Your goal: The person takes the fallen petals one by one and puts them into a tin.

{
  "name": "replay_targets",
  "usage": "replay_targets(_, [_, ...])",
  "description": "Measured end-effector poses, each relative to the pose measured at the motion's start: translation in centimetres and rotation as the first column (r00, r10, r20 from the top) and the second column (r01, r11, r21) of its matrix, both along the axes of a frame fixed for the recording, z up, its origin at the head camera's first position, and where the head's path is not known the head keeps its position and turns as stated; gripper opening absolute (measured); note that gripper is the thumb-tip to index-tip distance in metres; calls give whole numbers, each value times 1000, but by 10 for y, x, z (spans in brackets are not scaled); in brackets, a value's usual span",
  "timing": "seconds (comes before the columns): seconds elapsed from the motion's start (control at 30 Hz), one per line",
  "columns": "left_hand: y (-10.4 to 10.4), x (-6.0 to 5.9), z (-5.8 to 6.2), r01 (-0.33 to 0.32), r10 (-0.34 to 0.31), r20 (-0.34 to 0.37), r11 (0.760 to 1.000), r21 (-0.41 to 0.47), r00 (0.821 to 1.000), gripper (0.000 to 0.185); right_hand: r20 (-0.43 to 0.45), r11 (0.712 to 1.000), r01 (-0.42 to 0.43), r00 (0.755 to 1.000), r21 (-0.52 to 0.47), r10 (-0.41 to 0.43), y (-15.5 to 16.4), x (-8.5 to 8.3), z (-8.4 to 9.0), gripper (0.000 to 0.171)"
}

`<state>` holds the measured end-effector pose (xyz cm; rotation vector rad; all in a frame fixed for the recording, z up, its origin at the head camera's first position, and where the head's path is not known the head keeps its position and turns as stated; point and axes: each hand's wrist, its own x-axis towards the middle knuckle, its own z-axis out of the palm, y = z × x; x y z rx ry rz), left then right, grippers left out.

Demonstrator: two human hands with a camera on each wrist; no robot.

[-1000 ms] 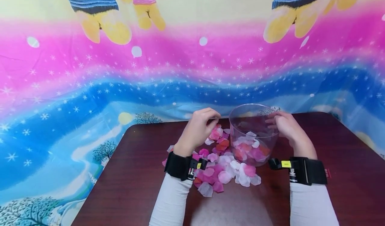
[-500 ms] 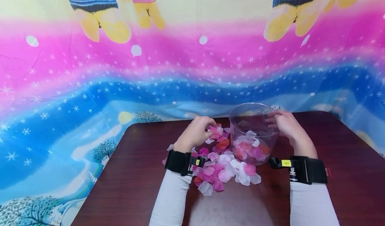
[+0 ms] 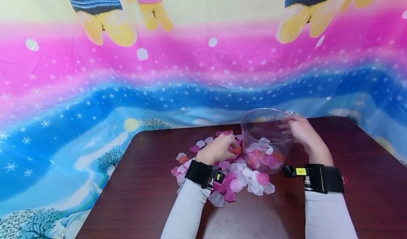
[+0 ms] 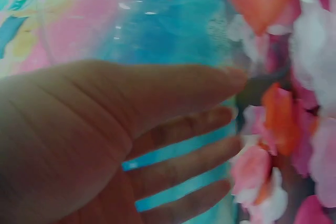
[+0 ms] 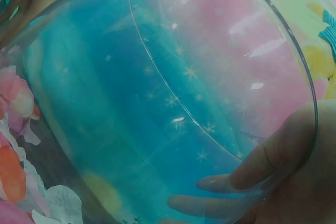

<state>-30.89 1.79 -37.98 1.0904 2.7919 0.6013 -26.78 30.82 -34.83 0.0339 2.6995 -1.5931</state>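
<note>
A clear plastic cup (image 3: 254, 127) stands on the dark wooden table (image 3: 140, 193) with several pink, white and orange petals (image 3: 264, 156) in its bottom. My right hand (image 3: 296, 130) grips the cup's right side, its fingers (image 5: 247, 178) showing through the wall of the cup (image 5: 173, 103). A loose pile of petals (image 3: 236, 183) lies left of and in front of the cup. My left hand (image 3: 219, 149) is low over this pile next to the cup's base. In the left wrist view my left hand (image 4: 233, 98) has nearly straight fingers, their tips touching the petals (image 4: 278, 119).
A bright printed cloth (image 3: 95, 90) hangs behind the table and drapes past its left edge. Bare table shows to the left, right and front of the petal pile. Black wrist straps (image 3: 321, 179) sit on both white sleeves.
My left hand has come down and nearer from the far side of the pile to the petals by the cup's base, uncovering petals behind it. The right hand and cup have stayed put.
</note>
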Motion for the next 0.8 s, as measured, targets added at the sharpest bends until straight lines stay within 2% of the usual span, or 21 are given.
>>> replay_targets(0.23, [3,-3,-14,-112,108,-58,990,-82,992,30,9,1000,-3,1000,-2,3,-2,-2,1,55])
replay_targets(0.4, [11,-1,-19,-109,106,-28,986,-130,994,36,1,1000,5,1000,-2,-5,-1,-2,1,54])
replay_targets(0.57, [16,1,-25,-79,74,-34,985,-153,997,18,6,1000,5,1000,4,-5,-1,-1,0,55])
replay_targets(0.67, [17,1,-28,-62,56,-45,986,-154,997,14,8,1000,5,1000,7,-5,-1,-1,-1,55])
replay_targets(0.8, [15,1,-28,-92,89,-25,986,-140,996,21,4,1000,5,1000,8,-5,-1,-1,0,55])
